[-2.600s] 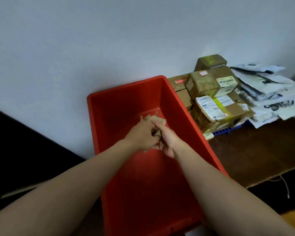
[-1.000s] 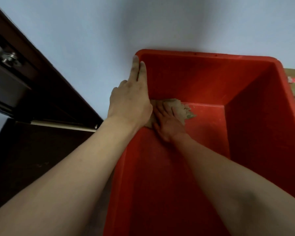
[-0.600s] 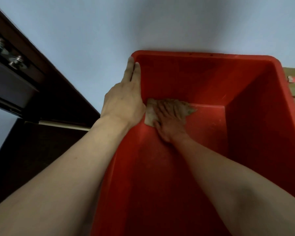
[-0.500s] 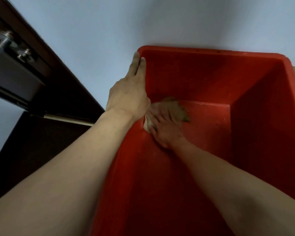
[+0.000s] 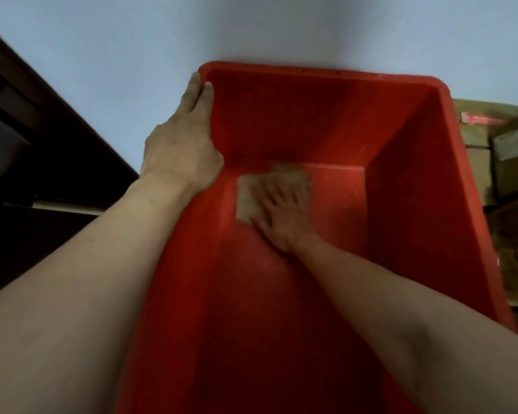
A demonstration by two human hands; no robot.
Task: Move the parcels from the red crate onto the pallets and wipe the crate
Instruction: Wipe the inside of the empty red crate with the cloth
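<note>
Head view — left hand (image 5: 181, 150), fingers straight, steadies the red crate (image 5: 407, 204); right hand (image 5: 284, 216), fingers spread, presses the cloth (image 5: 247, 198) down.

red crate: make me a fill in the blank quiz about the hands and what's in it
1. The left hand rests on the ____ rim of the red crate.
2. The tan cloth lies pressed flat under the ____ hand.
3. Inside the crate, ____ parcels show; they stand beside it.
Missing words: left; right; no

cloth (image 5: 245, 201) half under right hand (image 5: 284, 218); parcels (image 5: 512, 150) blurred, edge-cut
</note>
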